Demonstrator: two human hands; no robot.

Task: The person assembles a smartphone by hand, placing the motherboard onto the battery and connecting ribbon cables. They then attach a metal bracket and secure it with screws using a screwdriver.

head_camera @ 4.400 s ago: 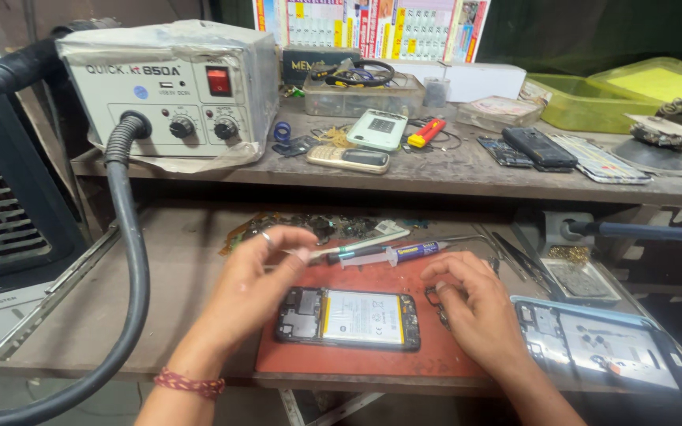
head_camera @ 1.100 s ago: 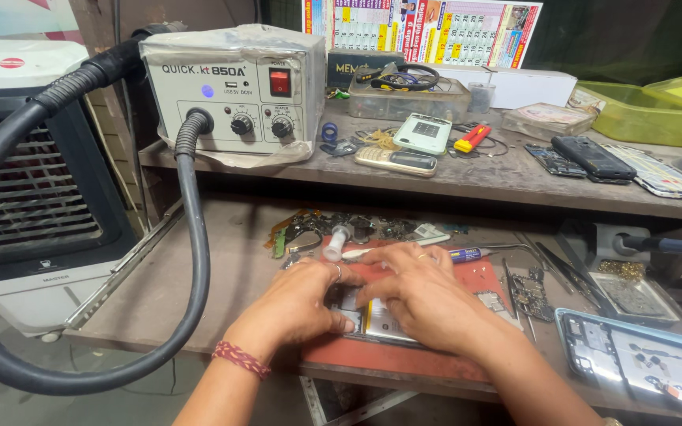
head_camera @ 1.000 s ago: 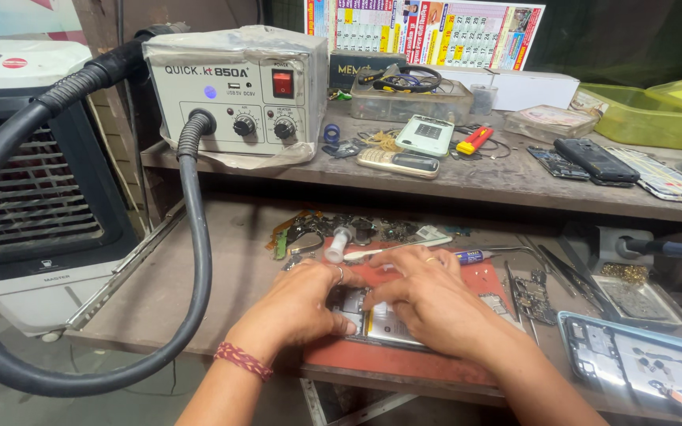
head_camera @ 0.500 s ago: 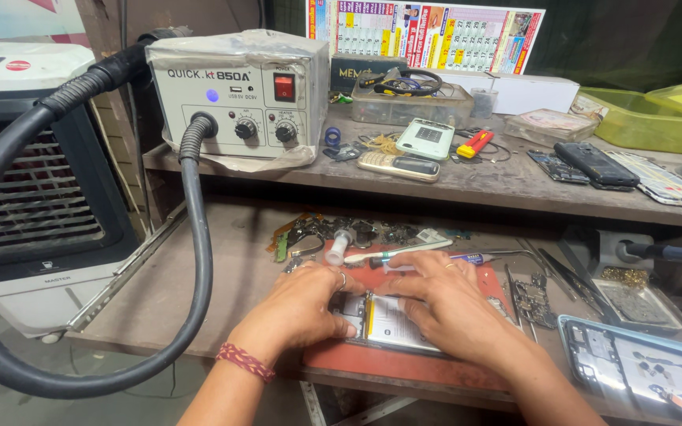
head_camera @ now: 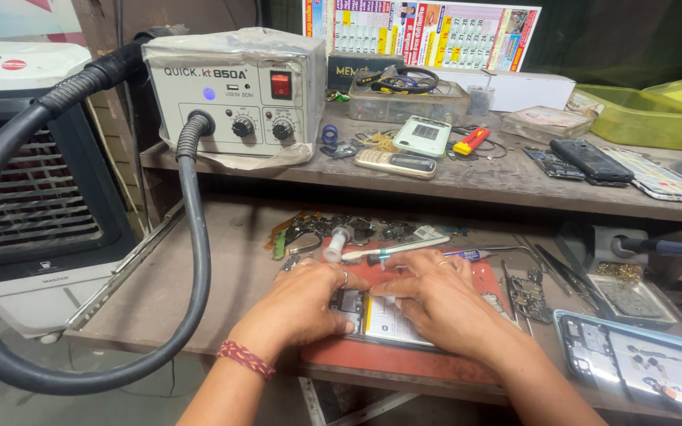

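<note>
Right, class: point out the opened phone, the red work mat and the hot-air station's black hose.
Opened phone (head_camera: 388,322), head view, on its pale battery.
Red work mat (head_camera: 404,364), head view, front strip.
Black hose (head_camera: 196,260), head view, mid-length below the station.

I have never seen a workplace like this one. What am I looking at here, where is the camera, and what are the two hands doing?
The camera sits on a person's head and looks down, so you see that person's own two bare arms. This is a repair bench for phones.

Both hands press on an opened phone with its back off, which lies on a red mat. The left hand covers the phone's left end; the right hand lies over its right part. Neither hand holds a tool.

Just behind the hands lie a white syringe and small loose parts. To the right are tweezers and a phone frame.

On the upper shelf stands a grey box with two knobs and a red switch; a thick black hose runs from it. Beside it lie an old keypad phone and other phones.
</note>
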